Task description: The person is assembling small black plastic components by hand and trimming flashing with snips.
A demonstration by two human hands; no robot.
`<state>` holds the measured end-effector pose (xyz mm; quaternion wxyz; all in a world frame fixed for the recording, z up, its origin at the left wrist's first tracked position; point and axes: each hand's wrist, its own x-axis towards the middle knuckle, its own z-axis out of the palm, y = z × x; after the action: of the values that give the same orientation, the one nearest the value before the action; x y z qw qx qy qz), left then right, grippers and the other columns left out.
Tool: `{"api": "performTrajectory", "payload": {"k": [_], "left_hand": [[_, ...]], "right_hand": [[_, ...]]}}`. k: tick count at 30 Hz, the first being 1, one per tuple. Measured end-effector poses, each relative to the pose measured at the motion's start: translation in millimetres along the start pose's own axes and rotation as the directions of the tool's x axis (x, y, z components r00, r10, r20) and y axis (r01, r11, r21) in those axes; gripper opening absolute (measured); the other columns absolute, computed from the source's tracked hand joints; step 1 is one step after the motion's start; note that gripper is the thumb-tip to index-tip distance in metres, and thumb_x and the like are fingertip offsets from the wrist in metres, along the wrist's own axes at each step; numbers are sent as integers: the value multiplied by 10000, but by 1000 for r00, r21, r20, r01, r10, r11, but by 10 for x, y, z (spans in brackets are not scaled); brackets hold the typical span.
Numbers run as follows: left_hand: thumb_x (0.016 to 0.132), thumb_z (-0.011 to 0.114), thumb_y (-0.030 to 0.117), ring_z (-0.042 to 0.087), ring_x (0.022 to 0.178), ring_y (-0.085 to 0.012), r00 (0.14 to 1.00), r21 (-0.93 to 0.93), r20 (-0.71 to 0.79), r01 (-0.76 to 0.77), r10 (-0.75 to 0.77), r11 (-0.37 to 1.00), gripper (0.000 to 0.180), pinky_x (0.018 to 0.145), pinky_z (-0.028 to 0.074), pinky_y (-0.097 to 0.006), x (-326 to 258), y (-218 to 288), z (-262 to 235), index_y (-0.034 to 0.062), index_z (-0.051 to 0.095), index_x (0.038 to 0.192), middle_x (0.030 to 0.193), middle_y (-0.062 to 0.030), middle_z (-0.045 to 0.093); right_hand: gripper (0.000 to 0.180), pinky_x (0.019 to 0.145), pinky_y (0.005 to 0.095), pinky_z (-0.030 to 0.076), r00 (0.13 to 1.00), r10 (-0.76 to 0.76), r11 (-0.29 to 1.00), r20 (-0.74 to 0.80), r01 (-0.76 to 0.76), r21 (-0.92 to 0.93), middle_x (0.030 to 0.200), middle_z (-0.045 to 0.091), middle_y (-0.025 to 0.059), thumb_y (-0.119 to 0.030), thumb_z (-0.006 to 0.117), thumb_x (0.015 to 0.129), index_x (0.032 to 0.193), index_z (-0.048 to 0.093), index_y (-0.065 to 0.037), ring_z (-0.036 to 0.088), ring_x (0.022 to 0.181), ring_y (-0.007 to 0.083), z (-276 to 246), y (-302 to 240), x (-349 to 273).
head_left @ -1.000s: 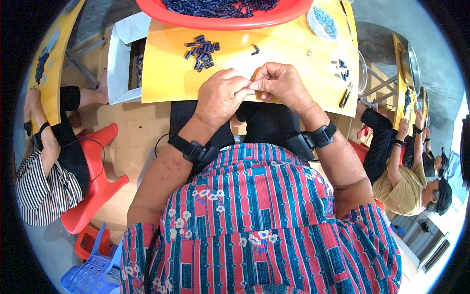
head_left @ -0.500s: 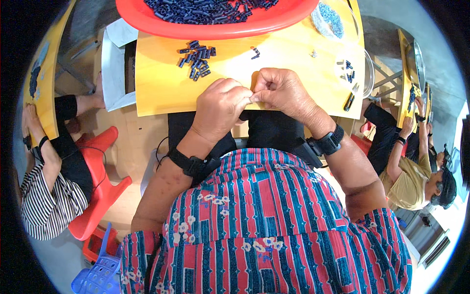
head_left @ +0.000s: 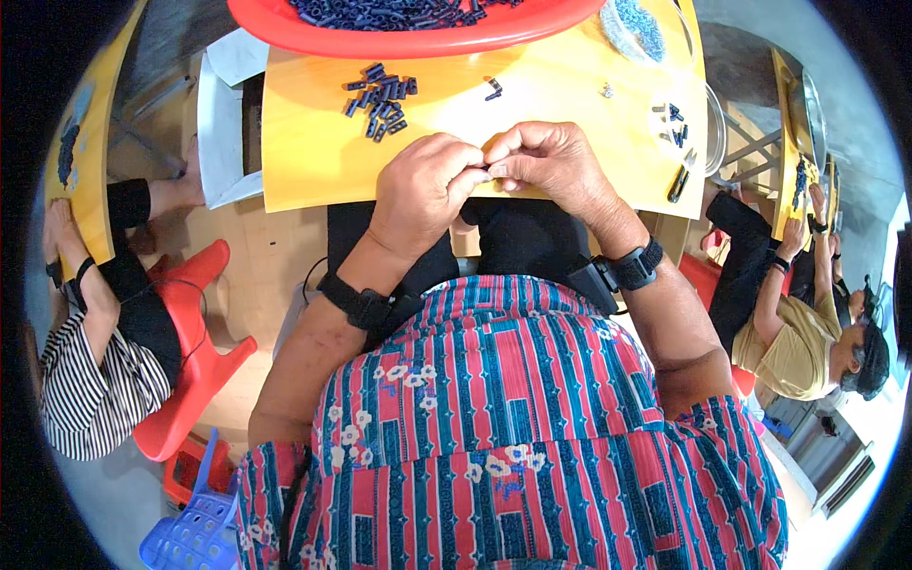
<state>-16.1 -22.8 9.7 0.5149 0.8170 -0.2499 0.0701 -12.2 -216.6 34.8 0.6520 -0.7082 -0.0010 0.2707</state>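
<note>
My left hand (head_left: 418, 195) and my right hand (head_left: 556, 163) meet over the near edge of the yellow table (head_left: 313, 171). Thumbs and fingertips of both are pinched together around something small and dark, mostly covered by the fingers. Beyond my left hand lies a loose pile of small dark-blue tubular plastic pieces (head_left: 385, 90). A single dark piece (head_left: 493, 93) with a pale end rests on the tabletop beyond the fingertips. To the right are a few tiny shiny bits (head_left: 607, 90) and several small dark parts (head_left: 677, 133). A slim black-handled tool (head_left: 678, 183) lies near them.
A red basin (head_left: 427, 44) full of dark plastic pieces stands at the far side. Beside it is a clear container (head_left: 635, 30) of small bluish parts. Co-workers sit at tables left and right. A red stool (head_left: 195, 342) and blue plastic basket (head_left: 195, 532) stand at left.
The whole view has shifted slightly, so the table items sit higher. My right fingers have re-closed at the pinch, and a bit of something dark now shows between the fingertips.
</note>
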Motion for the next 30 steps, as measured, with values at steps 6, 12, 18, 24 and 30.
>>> {"api": "performTrajectory", "payload": {"k": [6, 12, 18, 24, 30], "left_hand": [[732, 718, 64, 601, 713, -274, 999, 7, 30, -29, 29, 1000, 118, 630, 475, -350, 40, -100, 32, 22, 642, 812, 775, -110, 605], [736, 722, 77, 598, 706, -274, 998, 79, 42, -45, 42, 996, 110, 628, 473, -352, 40, -189, 33, 32, 642, 796, 759, -104, 599], [743, 729, 113, 595, 697, -273, 997, 89, 63, 31, -37, 996, 111, 620, 472, -355, 43, -215, 66, 41, 649, 770, 735, -97, 593], [730, 692, 117, 593, 750, -276, 998, 94, 62, 22, -28, 995, 81, 672, 485, -380, 10, -192, 78, 59, 639, 751, 753, -83, 589], [725, 740, 106, 597, 683, -260, 998, 94, 0, -62, 62, 994, 114, 615, 477, -350, 5, -173, 52, 44, 647, 744, 707, -85, 599]], "right_hand": [[42, 636, 196, 513, 998, 16, 1000, -64, -15, 15, 805, 665, 28, -39, 661, 862, 885, 640, -12, 603, 692, 64, 28, 46, 86], [89, 637, 197, 512, 998, -39, 999, -57, 40, 24, 817, 638, 3, -25, 688, 835, 845, 600, -31, 597, 722, 57, 94, 119, 179], [139, 532, 207, 458, 995, -57, 998, -77, 57, -13, 683, 595, -4, -29, 753, 759, 783, 616, -31, 553, 597, 66, 55, 96, 256], [123, 627, 205, 512, 993, 110, 987, 32, -105, -118, 771, 595, -32, -58, 719, 813, 822, 596, -58, 578, 714, 54, 0, -1, 235], [139, 620, 204, 513, 992, 117, 989, 53, -112, -98, 767, 597, -32, -80, 721, 817, 805, 584, -57, 582, 712, 55, 26, -47, 191]]}}
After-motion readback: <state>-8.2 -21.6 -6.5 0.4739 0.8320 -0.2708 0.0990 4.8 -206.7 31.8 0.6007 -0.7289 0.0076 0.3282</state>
